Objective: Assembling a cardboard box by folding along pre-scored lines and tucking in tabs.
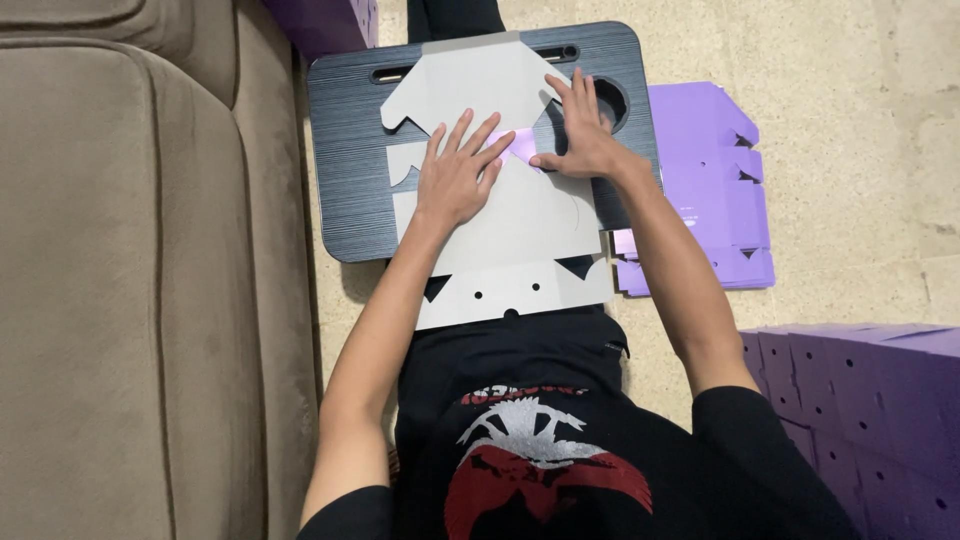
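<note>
Pressing a flat grey carton blank [500, 215] on a lap tray [350, 150], left hand [458, 175] fingers spread, right hand [585, 135] seemingly likewise.

Grey box blank [500, 200] on tray — purple flats [715, 190] beside

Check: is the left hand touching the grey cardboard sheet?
Touching. The head view shows the left hand pressed flat, fingers spread, on the grey cardboard sheet, with no gap under the palm.

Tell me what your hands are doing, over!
Left hand flat on grey cardboard box blank, fingers spread. Right hand pressing the fold beside it. Blank lies on dark lap desk. Nothing in the way.
</note>
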